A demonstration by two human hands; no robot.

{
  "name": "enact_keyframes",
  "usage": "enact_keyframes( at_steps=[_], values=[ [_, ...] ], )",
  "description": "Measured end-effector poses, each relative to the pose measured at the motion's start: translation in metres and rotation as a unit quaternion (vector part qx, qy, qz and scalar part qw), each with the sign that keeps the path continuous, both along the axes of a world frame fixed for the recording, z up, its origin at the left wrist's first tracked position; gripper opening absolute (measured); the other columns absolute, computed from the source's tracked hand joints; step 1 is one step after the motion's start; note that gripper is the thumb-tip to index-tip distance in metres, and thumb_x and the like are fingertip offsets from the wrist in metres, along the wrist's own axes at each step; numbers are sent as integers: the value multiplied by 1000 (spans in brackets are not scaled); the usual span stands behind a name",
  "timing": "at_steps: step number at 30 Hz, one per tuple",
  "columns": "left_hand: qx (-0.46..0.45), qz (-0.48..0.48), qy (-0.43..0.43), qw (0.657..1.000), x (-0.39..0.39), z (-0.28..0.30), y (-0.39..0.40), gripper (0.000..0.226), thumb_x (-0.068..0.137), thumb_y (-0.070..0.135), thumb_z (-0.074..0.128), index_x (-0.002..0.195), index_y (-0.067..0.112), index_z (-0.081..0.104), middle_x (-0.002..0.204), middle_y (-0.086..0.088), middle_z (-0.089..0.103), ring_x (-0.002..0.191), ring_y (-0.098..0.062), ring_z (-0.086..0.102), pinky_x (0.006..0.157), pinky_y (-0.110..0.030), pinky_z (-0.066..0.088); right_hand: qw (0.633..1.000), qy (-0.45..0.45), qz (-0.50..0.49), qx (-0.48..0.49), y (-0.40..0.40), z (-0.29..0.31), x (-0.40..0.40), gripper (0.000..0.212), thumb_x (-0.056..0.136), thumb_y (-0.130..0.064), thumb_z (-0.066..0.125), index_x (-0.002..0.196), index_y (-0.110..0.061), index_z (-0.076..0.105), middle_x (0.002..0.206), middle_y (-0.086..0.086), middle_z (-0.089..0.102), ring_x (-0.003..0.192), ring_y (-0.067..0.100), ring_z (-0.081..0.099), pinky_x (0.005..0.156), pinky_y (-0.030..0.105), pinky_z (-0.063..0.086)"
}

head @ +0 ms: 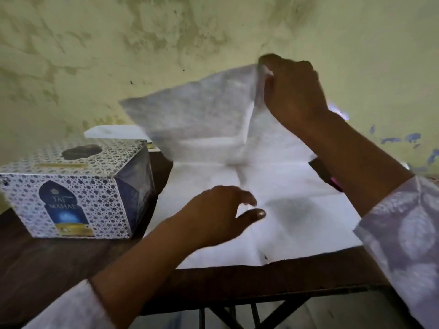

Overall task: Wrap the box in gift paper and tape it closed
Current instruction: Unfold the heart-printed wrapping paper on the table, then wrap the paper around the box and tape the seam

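A white sheet of gift paper [280,210] is spread over the right part of a dark wooden table [71,262], its near edge lying just short of the table's front edge. Fold creases are seen crossing the sheet. The far left portion of the sheet is lifted clear of the table and is blurred; a faint pattern shows through the raised part.

The right hand [292,91] is raised well above the table, with the forearm sloping up and away from a pale patterned sleeve [408,233]. Its fingers are curled downward and the top corner of the raised paper is pinched between them and the thumb.

The left hand [221,212] is held low over the middle of the sheet, reached in from the lower left with the palm turned down. Its fingers are loosely bent and spread, and the thumb is stretched forward; nothing is gripped by it. Whether the fingertips touch the paper cannot be told from the blur.

The box [78,188] stands upright on the table to the left of the paper, just beside the sheet's left edge. It is covered in a blue-and-white pattern with a dark blue arch printed on its near face. Behind the box a flat white object [114,131] is partly seen. A stained yellowish wall [118,43] rises behind the table.
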State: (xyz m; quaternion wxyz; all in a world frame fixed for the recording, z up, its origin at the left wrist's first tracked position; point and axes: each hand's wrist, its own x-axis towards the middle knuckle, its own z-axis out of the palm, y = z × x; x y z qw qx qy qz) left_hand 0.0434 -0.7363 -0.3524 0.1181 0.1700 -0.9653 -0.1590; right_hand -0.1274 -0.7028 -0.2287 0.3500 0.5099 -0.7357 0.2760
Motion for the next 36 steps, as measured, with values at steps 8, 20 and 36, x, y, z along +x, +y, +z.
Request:
enact_keyframes(
  at_steps=[8,20,36],
  values=[
    [-85,34,-237,967,-21,-54,-36,66,89,69,13,145,44,-9,157,8,-16,144,-19,-15,110,-62,-10,932,11,-2,364,-16,-95,10,72,95,-46,43,149,-37,-4,155,0,-26,144,36,-11,111,63,9],
    [-92,23,-199,975,3,-62,-23,66,89,68,13,146,44,-11,156,10,-19,143,-15,-18,110,-61,-12,859,-239,17,453,-77,-144,-33,61,96,-55,31,149,-32,14,158,2,10,142,32,18,115,47,16],
    [-59,34,-182,981,15,-62,-12,67,90,66,18,147,41,-5,158,7,-13,144,-16,-15,111,-59,-11,882,-179,51,432,-14,-184,-3,52,101,-43,20,150,-32,6,159,-5,0,146,21,1,115,54,3]
  ],
)
